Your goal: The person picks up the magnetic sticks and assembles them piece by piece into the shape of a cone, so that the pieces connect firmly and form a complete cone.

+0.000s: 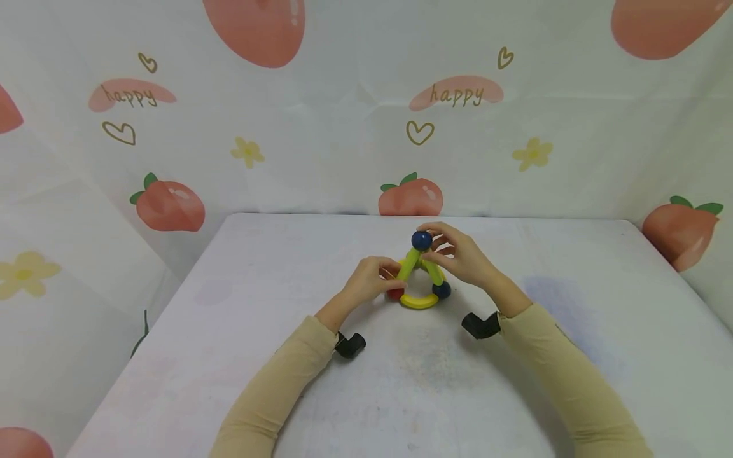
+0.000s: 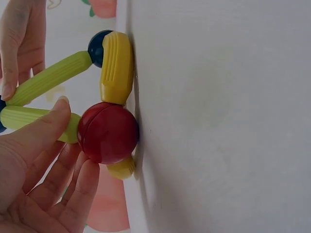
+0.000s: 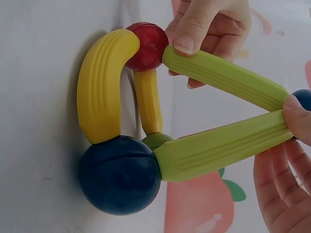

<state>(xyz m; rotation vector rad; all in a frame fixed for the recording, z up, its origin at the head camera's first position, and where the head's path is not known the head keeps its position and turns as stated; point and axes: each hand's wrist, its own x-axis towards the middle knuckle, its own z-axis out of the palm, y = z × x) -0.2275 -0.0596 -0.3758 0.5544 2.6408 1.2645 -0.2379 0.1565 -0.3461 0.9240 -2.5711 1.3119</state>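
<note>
A frame of magnetic balls and rods stands on the table. Two light green rods, a left rod [image 3: 226, 75] and a right rod [image 3: 218, 145], slope up to a top blue ball [image 1: 422, 240]. My left hand [image 1: 369, 278] pinches the left rod near its lower end, just above a red ball [image 2: 109, 133]. At the peak, my right hand [image 1: 464, 257] grips the top blue ball, its thumb over the right rod's upper end. A curved yellow rod [image 1: 419, 302] joins the red ball to a lower blue ball [image 3: 119, 174]. Behind sits a green ball [image 3: 156, 140], partly hidden.
The frame stands towards the back of the white table [image 1: 275, 356]. Behind the table hangs a printed cloth [image 1: 332, 127]. A black wrist mount [image 1: 350, 345] juts from the left sleeve and another black mount [image 1: 481, 325] from the right, both low over the table.
</note>
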